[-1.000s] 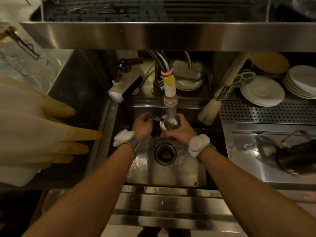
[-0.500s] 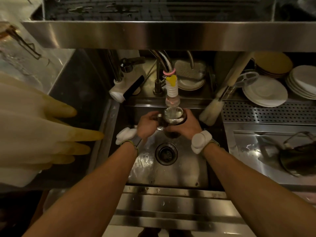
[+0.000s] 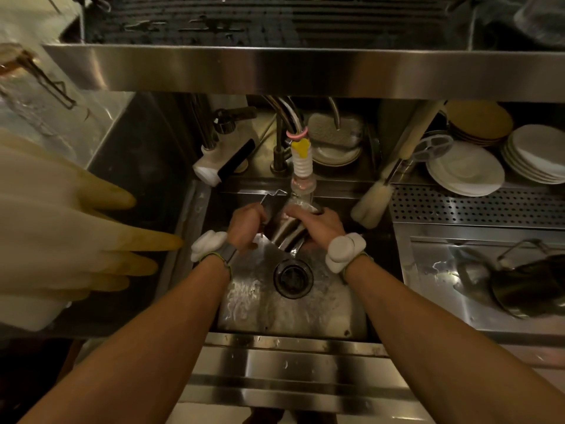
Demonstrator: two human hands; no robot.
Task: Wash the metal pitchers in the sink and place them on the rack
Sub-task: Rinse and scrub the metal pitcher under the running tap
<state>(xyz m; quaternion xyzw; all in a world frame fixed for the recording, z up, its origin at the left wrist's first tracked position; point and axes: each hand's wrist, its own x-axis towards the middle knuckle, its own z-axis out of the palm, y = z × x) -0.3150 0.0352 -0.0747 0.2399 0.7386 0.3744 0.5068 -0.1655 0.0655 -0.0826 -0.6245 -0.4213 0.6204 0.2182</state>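
Pitcher (image 3: 284, 229) held over sink (image 3: 290, 316), under tap (image 3: 301, 166). Half second back upright and filling, now tipped aslant. Left hand (image 3: 246, 224) curled at its left side, probably on handle. Right hand (image 3: 321, 228) wrapped round body. Judgement: rinse water being dumped; rack not yet reached. Second pitcher (image 3: 519, 289) lies on right drainboard.

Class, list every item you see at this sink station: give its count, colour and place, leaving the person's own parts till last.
sink: one, steel, centre
tap: one, yellow-and-white nozzle, behind the sink
held pitcher: one, silver, tilted under the tap
second pitcher: one, dark metal, right drainboard
rubber gloves: count unclear, cream-yellow, hanging left
plates: several stacks, white and brown, right rear
bottle brush: one, cream, leaning right of tap
left hand: one, grips held pitcher
right hand: one, grips held pitcher
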